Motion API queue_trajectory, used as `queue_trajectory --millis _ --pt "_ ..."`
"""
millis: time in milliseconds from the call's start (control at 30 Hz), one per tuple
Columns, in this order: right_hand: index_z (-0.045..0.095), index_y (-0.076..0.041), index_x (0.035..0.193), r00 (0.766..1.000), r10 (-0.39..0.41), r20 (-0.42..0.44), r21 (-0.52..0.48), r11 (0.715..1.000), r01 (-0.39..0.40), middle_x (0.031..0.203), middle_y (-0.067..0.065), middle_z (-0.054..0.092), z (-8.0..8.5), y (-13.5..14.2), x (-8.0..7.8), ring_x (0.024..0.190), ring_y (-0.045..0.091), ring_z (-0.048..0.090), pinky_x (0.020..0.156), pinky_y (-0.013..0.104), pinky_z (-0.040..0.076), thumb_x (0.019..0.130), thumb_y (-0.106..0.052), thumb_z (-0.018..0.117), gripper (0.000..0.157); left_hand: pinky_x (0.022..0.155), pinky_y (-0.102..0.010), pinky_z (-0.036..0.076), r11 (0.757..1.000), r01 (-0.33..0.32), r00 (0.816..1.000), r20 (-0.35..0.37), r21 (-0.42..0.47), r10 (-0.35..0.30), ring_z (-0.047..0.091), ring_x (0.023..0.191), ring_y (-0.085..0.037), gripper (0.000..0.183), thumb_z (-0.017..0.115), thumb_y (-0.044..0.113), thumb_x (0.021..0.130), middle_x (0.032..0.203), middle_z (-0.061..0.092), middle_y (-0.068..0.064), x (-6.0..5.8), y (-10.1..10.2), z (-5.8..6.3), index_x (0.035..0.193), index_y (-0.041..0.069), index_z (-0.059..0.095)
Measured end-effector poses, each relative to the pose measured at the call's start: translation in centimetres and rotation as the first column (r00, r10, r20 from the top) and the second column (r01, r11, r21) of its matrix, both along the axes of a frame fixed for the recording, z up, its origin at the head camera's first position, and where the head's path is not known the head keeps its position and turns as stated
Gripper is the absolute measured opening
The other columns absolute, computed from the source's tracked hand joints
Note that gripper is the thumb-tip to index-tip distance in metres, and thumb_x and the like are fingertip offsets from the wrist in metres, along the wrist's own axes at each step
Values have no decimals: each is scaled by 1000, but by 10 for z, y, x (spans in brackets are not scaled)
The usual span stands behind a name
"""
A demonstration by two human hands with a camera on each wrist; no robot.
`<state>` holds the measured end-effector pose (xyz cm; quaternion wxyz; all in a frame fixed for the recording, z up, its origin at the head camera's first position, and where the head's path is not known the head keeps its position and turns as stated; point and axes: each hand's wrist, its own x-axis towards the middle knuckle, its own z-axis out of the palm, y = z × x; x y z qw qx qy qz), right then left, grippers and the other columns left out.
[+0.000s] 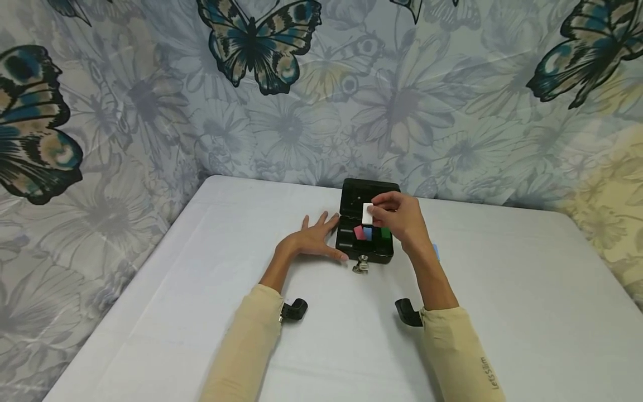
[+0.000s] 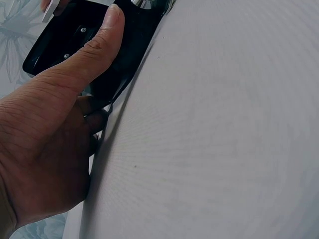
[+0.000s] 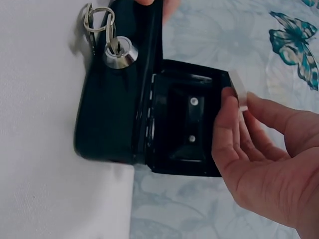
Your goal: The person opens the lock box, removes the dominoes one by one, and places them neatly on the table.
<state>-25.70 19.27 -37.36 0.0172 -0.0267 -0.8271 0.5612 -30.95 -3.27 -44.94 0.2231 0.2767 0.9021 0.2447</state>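
Note:
A small black cash box (image 1: 341, 245) stands on the white table with its lid (image 1: 351, 192) raised. Keys (image 3: 118, 47) on a ring sit in the silver lock at its front. Pink (image 1: 359, 232), blue (image 1: 368, 233) and green (image 1: 385, 232) pieces lie inside. Over the box, my right hand (image 1: 404, 220) pinches a flat white rectangular block (image 1: 368, 214) between thumb and fingers. My left hand (image 1: 311, 240) rests along the box's left side, fingers spread and thumb at the front corner; in the left wrist view its thumb (image 2: 99, 45) lies against the black wall.
A light blue item (image 1: 436, 252) shows partly behind my right forearm. Black wrist camera mounts (image 1: 294, 309) stick out from both sleeves. The white table (image 1: 226, 223) meets a fabric backdrop (image 1: 301, 128) with butterflies and flowers just behind the box.

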Motion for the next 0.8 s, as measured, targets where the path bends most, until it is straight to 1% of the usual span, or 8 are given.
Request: queue_trajectory --millis 133,300,433,567,700,800 --pt "66 5 126 1000 3 9 -18 1000 -3 92 -1 68 3 4 1 73 5 70 77 26 66 99 -9 70 31 131 -60 -17 1000 2 1000 2 2 -2 -8 167 -26 115 76 54 87 179 2 -10 0 0 1 170 14 6" --pt "65 7 128 1000 24 5 -35 999 -24 93 -2 69 6 12 4 72 3 70 78 24 65 100 -11 69 34 131 -60 -16 1000 7 1000 -3 5 -7 -8 167 -27 115 76 53 87 179 2 -10 0 1 1 170 13 6" --pt "66 5 130 999 28 28 -13 1000 -28 100 1 71 9 17 7 76 3 69 81 22 64 101 -13 68 35 131 -60 -16 1000 4 1000 2 4 -4 -7 167 -26 115 76 53 87 179 2 -10 0 1 0 170 14 6" --pt "65 6 132 999 33 39 -6 999 -33 105 5 70 12 21 8 81 4 68 83 23 64 101 -11 66 35 131 -60 -16 1000 3 1000 -4 3 -3 -7 167 -26 115 76 54 87 179 2 -9 0 1 -2 170 14 6" --pt "65 6 132 999 22 37 -9 1000 -22 101 2 68 15 26 8 85 5 68 85 25 65 100 -9 66 35 131 -59 -16 1000 2 1000 -7 6 -2 -7 167 -26 116 76 54 87 179 1 -8 0 0 -2 170 14 5" --pt "65 4 133 999 7 49 -15 1000 -6 101 -1 66 16 28 8 87 5 68 85 23 64 100 -11 67 36 131 -58 -18 1000 -1 1000 -2 4 1 -8 167 -26 117 77 54 87 179 0 -8 0 -1 -1 170 15 5"
